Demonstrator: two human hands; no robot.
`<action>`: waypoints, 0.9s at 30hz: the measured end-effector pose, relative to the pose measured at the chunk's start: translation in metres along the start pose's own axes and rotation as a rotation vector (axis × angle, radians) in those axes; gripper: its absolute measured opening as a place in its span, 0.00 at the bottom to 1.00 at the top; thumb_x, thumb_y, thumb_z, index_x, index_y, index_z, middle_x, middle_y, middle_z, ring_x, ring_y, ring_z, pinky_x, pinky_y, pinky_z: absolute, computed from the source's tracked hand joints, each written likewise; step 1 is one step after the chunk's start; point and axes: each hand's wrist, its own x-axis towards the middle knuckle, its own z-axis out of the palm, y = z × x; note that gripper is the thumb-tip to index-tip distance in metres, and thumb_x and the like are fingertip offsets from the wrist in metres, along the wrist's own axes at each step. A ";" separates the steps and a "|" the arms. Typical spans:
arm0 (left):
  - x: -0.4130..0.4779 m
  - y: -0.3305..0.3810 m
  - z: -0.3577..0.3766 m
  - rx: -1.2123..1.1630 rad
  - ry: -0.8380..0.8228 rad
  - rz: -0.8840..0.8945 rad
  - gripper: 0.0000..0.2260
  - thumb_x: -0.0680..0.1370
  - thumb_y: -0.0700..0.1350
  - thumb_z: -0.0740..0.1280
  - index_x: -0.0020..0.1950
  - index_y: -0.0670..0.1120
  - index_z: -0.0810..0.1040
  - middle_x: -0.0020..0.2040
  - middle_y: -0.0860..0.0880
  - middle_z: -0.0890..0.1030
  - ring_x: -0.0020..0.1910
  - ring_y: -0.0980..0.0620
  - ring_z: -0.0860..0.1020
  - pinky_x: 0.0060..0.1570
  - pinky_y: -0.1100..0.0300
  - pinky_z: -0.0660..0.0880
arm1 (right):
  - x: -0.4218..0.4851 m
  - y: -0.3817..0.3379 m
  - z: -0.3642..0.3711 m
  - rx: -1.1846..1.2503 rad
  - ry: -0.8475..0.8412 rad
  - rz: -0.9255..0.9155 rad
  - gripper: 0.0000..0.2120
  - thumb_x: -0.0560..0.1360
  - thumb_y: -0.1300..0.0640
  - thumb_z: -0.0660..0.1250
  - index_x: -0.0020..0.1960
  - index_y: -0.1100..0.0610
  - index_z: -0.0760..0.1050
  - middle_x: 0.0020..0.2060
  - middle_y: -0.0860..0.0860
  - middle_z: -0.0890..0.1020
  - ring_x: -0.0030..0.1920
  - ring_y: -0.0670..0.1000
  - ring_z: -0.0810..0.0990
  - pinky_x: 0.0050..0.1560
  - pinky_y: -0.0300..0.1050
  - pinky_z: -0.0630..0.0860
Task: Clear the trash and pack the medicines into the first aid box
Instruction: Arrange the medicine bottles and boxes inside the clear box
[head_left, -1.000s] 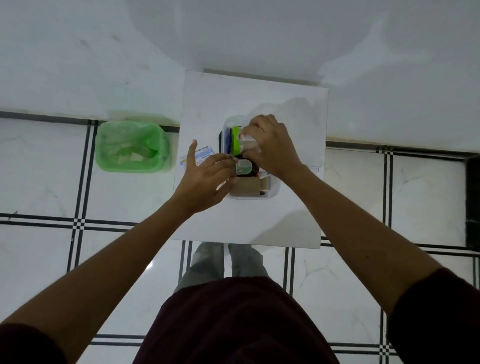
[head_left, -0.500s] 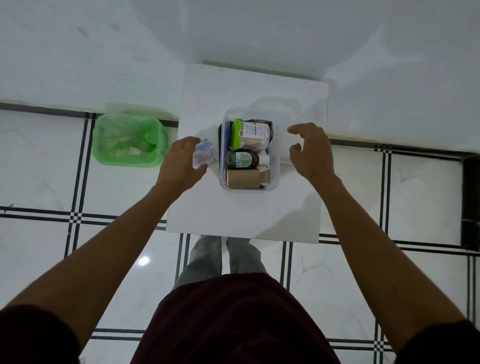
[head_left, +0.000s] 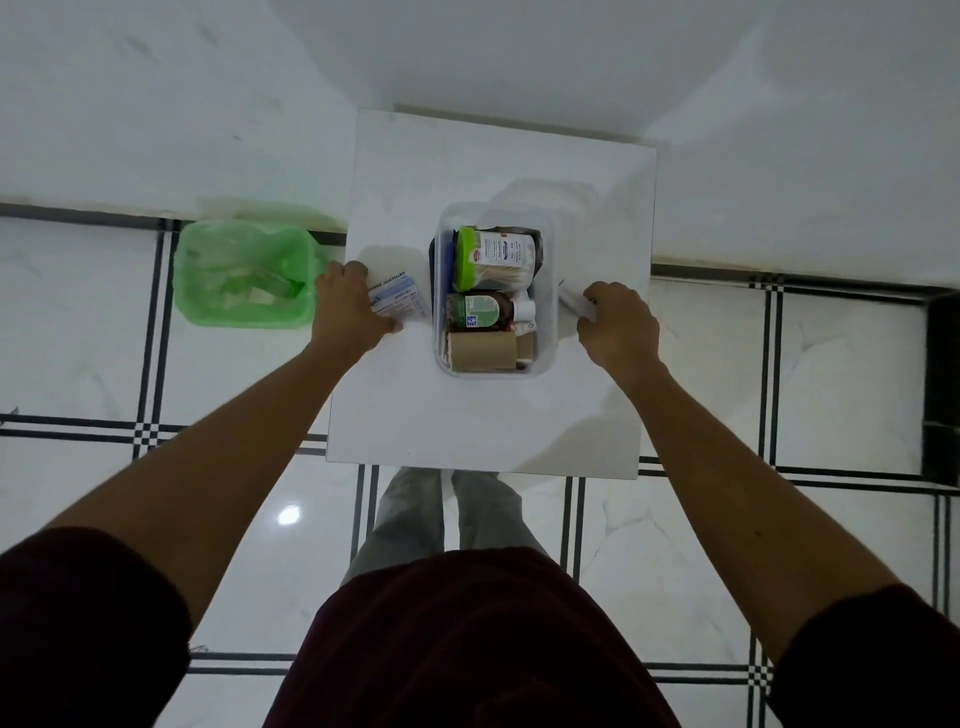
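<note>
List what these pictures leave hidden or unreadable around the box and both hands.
Head view only:
- Small packet: print too small to read, and the left hand covers its left end.
- White item under the right hand: mostly covered, so its kind and the grip on it stay unclear.
- First aid box: lower contents hidden beneath the green-capped jar and brown bottle.

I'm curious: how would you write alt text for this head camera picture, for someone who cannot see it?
Seen from above, a clear first aid box packed with medicines sits on a white table. The left hand holds a small packet beside it; the right hand grips something white. A green bin stands at left.
</note>
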 end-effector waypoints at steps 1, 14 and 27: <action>0.002 -0.001 -0.002 -0.018 -0.024 -0.030 0.33 0.62 0.47 0.81 0.61 0.38 0.70 0.59 0.39 0.73 0.58 0.41 0.72 0.53 0.49 0.72 | -0.001 0.000 -0.001 0.044 0.011 0.029 0.07 0.70 0.63 0.65 0.48 0.61 0.76 0.43 0.57 0.79 0.43 0.59 0.78 0.38 0.45 0.70; -0.036 0.011 -0.023 -0.388 0.082 -0.124 0.14 0.78 0.51 0.62 0.44 0.39 0.74 0.39 0.42 0.79 0.40 0.41 0.77 0.43 0.47 0.78 | -0.038 -0.034 -0.057 0.580 0.302 0.189 0.15 0.67 0.54 0.74 0.50 0.61 0.81 0.41 0.52 0.84 0.37 0.47 0.78 0.32 0.25 0.66; -0.089 0.072 -0.023 -0.261 -0.109 0.324 0.16 0.79 0.42 0.55 0.64 0.40 0.71 0.60 0.39 0.76 0.57 0.42 0.74 0.57 0.48 0.73 | -0.055 -0.075 -0.037 0.370 0.122 0.013 0.18 0.70 0.53 0.72 0.56 0.58 0.72 0.49 0.56 0.83 0.44 0.57 0.82 0.37 0.45 0.78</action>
